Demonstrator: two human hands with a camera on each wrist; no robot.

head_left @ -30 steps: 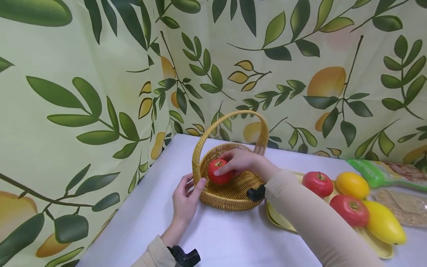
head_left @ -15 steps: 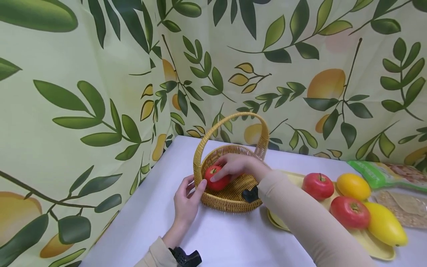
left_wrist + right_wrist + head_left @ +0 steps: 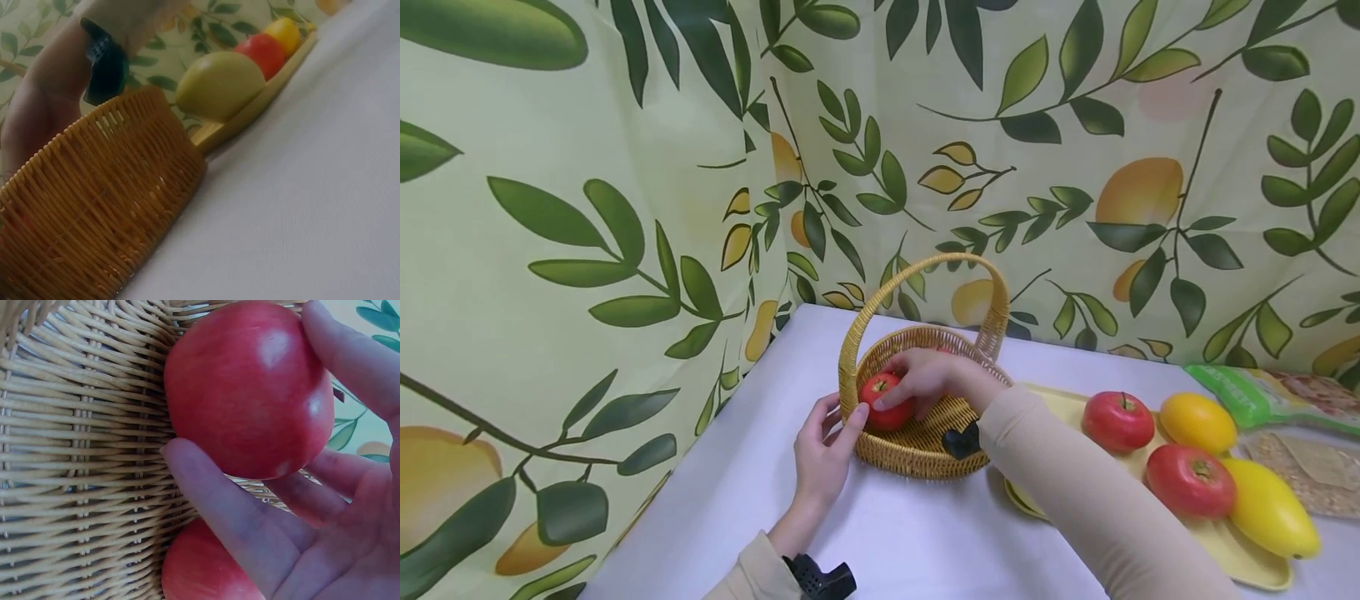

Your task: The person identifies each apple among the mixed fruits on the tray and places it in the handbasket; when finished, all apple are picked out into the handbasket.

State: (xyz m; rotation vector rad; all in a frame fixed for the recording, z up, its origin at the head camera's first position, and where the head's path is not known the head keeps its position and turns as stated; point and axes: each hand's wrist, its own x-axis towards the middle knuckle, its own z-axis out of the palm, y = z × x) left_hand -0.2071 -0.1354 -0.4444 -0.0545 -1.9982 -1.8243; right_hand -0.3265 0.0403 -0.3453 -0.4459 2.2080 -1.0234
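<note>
A round wicker basket (image 3: 917, 463) with a tall arched handle stands on the white table. Inside it, against the left wall, sits a red apple (image 3: 880, 398), held between the thumb and fingers of my right hand (image 3: 928, 375). Seen from the right wrist, the apple (image 3: 250, 387) touches the wicker, the thumb lying along its side. A second red apple (image 3: 209, 565) lies below it in that view, partly covered by the hand. My left hand (image 3: 826, 450) grips the basket's left side at the handle base, thumb on the rim, other fingers partly hidden behind.
Right of the basket, a yellow tray (image 3: 1255, 571) bears red apples (image 3: 1191, 481), an orange fruit (image 3: 1198, 421) and a yellow mango (image 3: 1273, 508). A green plastic package (image 3: 1240, 396) and a bag of grains (image 3: 1307, 467) lie beyond. Leaf-patterned cloth (image 3: 1037, 167) hangs close behind.
The right hand has moved the apple left and slightly down against the basket wall. A bit of red now shows behind that hand. The left hand keeps its hold on the basket.
</note>
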